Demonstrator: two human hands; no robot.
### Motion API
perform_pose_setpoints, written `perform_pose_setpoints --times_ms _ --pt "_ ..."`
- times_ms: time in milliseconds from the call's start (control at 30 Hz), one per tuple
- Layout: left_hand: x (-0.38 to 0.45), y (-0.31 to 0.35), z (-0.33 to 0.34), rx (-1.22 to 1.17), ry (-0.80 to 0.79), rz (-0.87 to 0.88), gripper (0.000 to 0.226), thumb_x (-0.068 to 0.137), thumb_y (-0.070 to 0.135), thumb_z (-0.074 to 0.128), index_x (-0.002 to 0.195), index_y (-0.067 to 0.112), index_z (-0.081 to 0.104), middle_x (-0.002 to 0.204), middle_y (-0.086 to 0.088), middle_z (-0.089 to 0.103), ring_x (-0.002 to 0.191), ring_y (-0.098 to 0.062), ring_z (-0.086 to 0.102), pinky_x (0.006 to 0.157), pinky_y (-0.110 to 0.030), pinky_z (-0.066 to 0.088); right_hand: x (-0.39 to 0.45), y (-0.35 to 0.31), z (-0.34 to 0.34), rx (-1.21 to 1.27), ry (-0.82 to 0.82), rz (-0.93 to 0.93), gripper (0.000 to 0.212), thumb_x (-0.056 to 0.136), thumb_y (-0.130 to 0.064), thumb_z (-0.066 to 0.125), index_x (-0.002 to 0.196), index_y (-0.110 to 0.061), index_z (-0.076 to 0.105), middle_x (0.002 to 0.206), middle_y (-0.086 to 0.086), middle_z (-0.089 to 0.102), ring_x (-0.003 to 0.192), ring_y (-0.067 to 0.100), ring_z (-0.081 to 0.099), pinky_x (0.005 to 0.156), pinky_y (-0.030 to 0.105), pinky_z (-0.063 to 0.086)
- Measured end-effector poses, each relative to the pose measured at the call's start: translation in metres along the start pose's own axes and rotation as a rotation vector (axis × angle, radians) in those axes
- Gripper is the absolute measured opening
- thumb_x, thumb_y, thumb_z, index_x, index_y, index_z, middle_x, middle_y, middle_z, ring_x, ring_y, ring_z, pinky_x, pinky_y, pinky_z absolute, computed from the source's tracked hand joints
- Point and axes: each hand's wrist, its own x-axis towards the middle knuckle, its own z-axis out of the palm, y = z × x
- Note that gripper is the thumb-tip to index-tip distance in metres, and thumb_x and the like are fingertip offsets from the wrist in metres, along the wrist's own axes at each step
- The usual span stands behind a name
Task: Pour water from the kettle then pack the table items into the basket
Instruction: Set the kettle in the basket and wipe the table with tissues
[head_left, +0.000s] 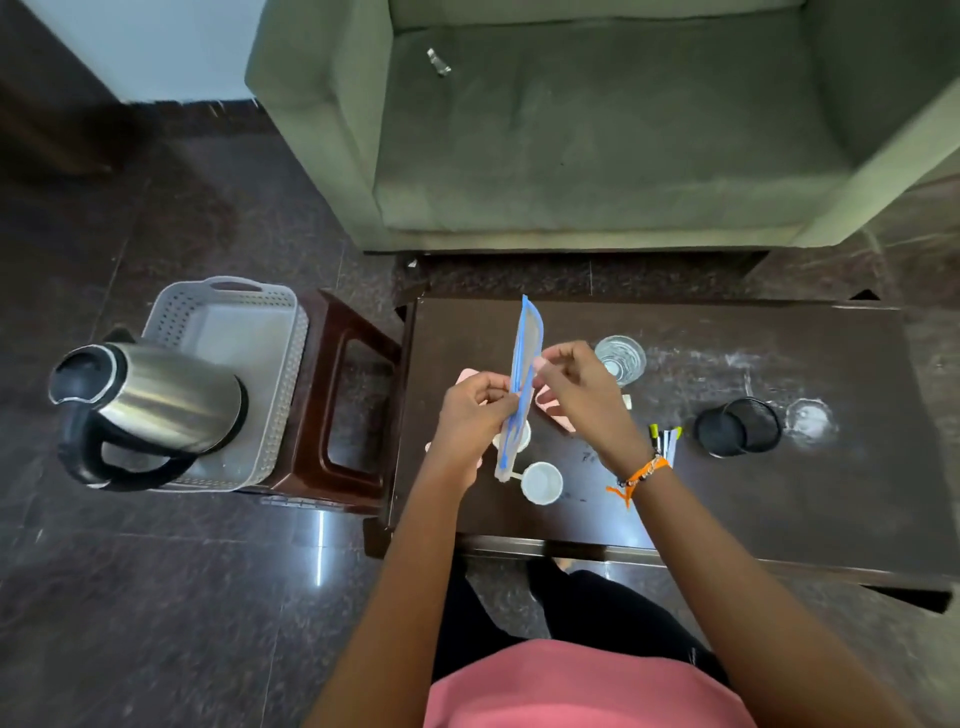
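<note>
I hold the blue-edged zip pouch (521, 384) edge-on above the bench (779, 499), its long axis running near to far. My left hand (470, 410) pinches its left face and my right hand (574, 387) pinches the opposite side. The basket (291, 374) sits well to the left on a stool (358, 415), so my left hand is nearer. The kettle (156, 400) already stands inside it. The glass (620, 359) holds water, I judge; the two white cups (541, 483) look empty.
</note>
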Motion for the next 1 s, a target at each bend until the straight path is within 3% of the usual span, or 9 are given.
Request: perform_pose_setpoints --times_ms 100,200,300,400,533,633,800,900,1000 --pt "-0.001 0.004 0.007 0.033 -0.036 0.009 0.012 0.080 0.002 0.064 0.075 0.012 0.062 0.068 -0.001 0.061 0.062 -0.010 0.059 0.060 -0.020 0.048 0.000 -0.001 -0.007 -0.024 -0.046 0.010 0.035 0.080 -0.038 0.067 0.103 -0.020 0.048 0.095 0.010 0.066 0.080 0.020 0.062 0.080 0.044 0.054" --pt "0.001 0.006 0.013 0.050 0.011 0.009 0.015 0.078 0.006 0.068 0.070 0.014 0.059 0.068 -0.002 0.060 0.061 -0.011 0.057 0.059 -0.021 0.047 0.001 0.001 -0.012 -0.066 0.032 -0.052 0.028 0.078 -0.006 0.062 0.097 -0.013 0.043 0.082 0.007 0.059 0.072 0.022 0.057 0.078 0.050 0.055" --pt "0.006 0.005 0.016 0.037 0.234 -0.009 0.016 0.081 0.004 0.060 0.072 0.017 0.056 0.074 -0.007 0.058 0.066 -0.018 0.053 0.064 -0.031 0.045 0.006 0.005 -0.029 -0.217 0.119 -0.101 0.029 0.076 0.005 0.053 0.092 -0.012 0.036 0.069 -0.003 0.049 0.067 0.027 0.053 0.065 0.045 0.051" --pt "0.008 0.007 0.016 -0.068 0.394 0.050 0.019 0.083 0.003 0.057 0.073 0.019 0.053 0.066 -0.002 0.052 0.053 -0.014 0.046 0.056 -0.027 0.042 0.009 0.008 -0.047 -0.531 0.246 -0.139 0.032 0.075 0.006 0.047 0.090 -0.015 0.028 0.067 -0.002 0.044 0.065 0.032 0.048 0.051 0.032 0.029" --pt "0.008 0.010 0.021 -0.055 0.279 0.153 0.016 0.083 0.010 0.063 0.074 0.022 0.058 0.070 0.001 0.055 0.052 -0.006 0.046 0.052 -0.019 0.043 0.002 -0.001 -0.056 -0.666 0.370 -0.253 0.026 0.075 0.005 0.052 0.090 -0.012 0.039 0.096 0.011 0.052 0.082 0.035 0.051 0.061 0.032 0.030" --pt "0.008 0.010 0.033 -0.030 0.207 0.194 0.014 0.083 0.014 0.065 0.075 0.025 0.060 0.074 0.003 0.057 0.060 -0.010 0.049 0.057 -0.021 0.043 -0.003 -0.013 -0.052 -0.457 0.354 -0.433 0.010 0.076 0.002 0.058 0.082 -0.006 0.056 0.086 0.008 0.057 0.073 0.026 0.055 0.065 0.029 0.039" --pt "0.004 0.009 0.052 -0.016 0.146 0.240 0.018 0.083 0.013 0.066 0.075 0.028 0.060 0.070 0.007 0.060 0.062 -0.011 0.051 0.065 -0.026 0.045 0.009 -0.009 -0.036 -0.221 -0.056 -0.160 0.029 0.087 0.008 0.039 0.093 0.002 0.068 0.084 0.016 0.068 0.086 0.026 0.066 0.087 0.039 0.054" --pt "-0.006 0.008 0.061 0.027 0.047 0.260 0.023 0.082 0.007 0.066 0.072 0.028 0.061 0.063 0.009 0.060 0.054 0.003 0.053 0.059 -0.011 0.043 0.017 0.000 -0.039 -0.156 -0.130 -0.008 0.025 0.083 0.008 0.045 0.072 -0.007 0.062 0.068 0.004 0.058 0.068 0.013 0.054 0.068 0.027 0.047" --pt "-0.017 0.009 0.066 0.054 -0.071 0.282 0.020 0.078 -0.001 0.067 0.073 0.017 0.065 0.063 0.009 0.058 0.055 0.003 0.051 0.059 -0.007 0.041 0.019 0.011 -0.048 -0.125 -0.115 0.124 0.041 0.081 0.011 0.051 0.052 -0.015 0.041 0.054 -0.002 0.039 0.054 0.006 0.036 0.049 0.012 0.035"
